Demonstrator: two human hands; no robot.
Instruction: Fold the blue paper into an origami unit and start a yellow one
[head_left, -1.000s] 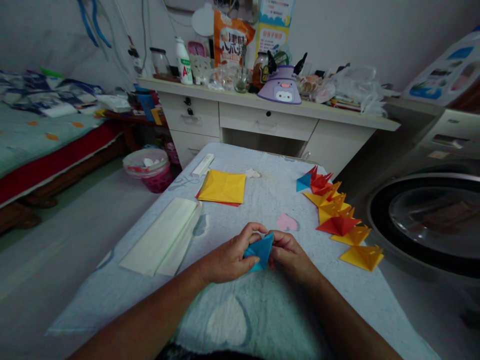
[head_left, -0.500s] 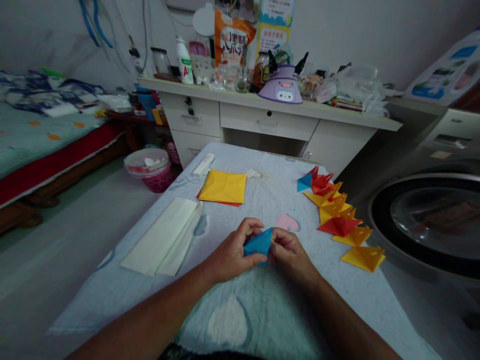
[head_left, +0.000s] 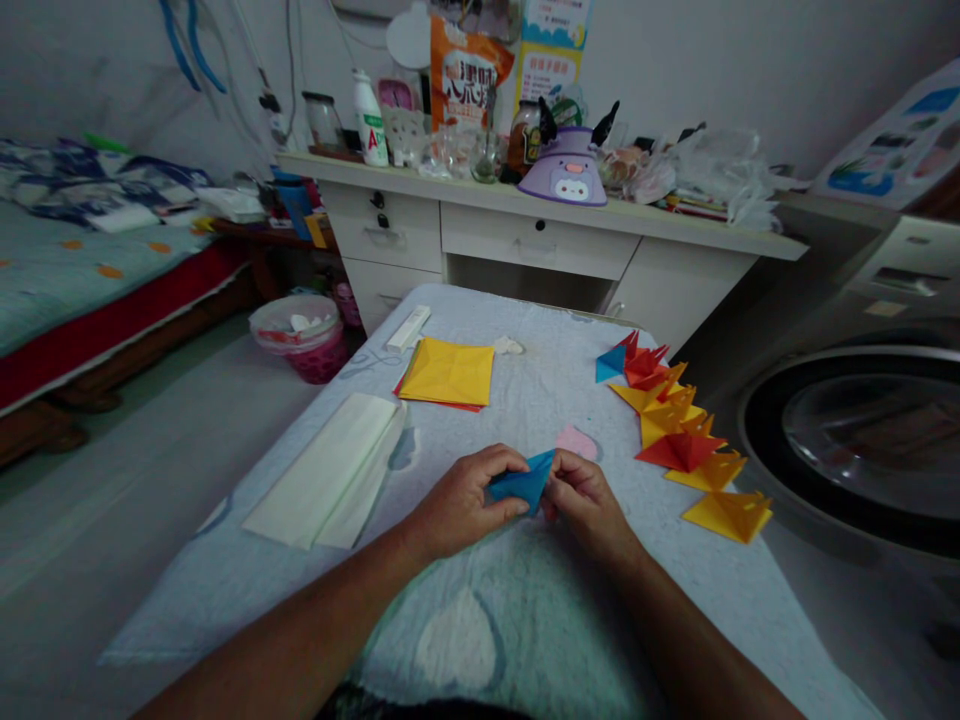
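A folded piece of blue origami paper [head_left: 525,482] is held between both hands above the cloth-covered table [head_left: 592,640]. My left hand [head_left: 474,500] grips its left side, thumb in front and fingers behind. The fingertips of my right hand [head_left: 583,492] pinch its right edge, partly hidden behind the knuckles. Beyond them lies a stack of square paper [head_left: 450,370], yellow on top with red peeking out below. Along the table's right side stands a row of folded paper cranes, among them a yellow one [head_left: 726,514], a red one [head_left: 681,452] and a blue-winged one [head_left: 610,363].
A folded pale sheet [head_left: 322,470] lies on the left, with a small white box [head_left: 409,328] behind it. A cluttered white desk [head_left: 390,225] stands beyond the table. A washing machine [head_left: 885,290] is at the right, a pink bin [head_left: 315,350] and a bed [head_left: 67,280] at the left.
The blue paper has tilted and its right tip has shifted slightly right. My left fingers lie flatter over its top edge, and my right hand has turned a little.
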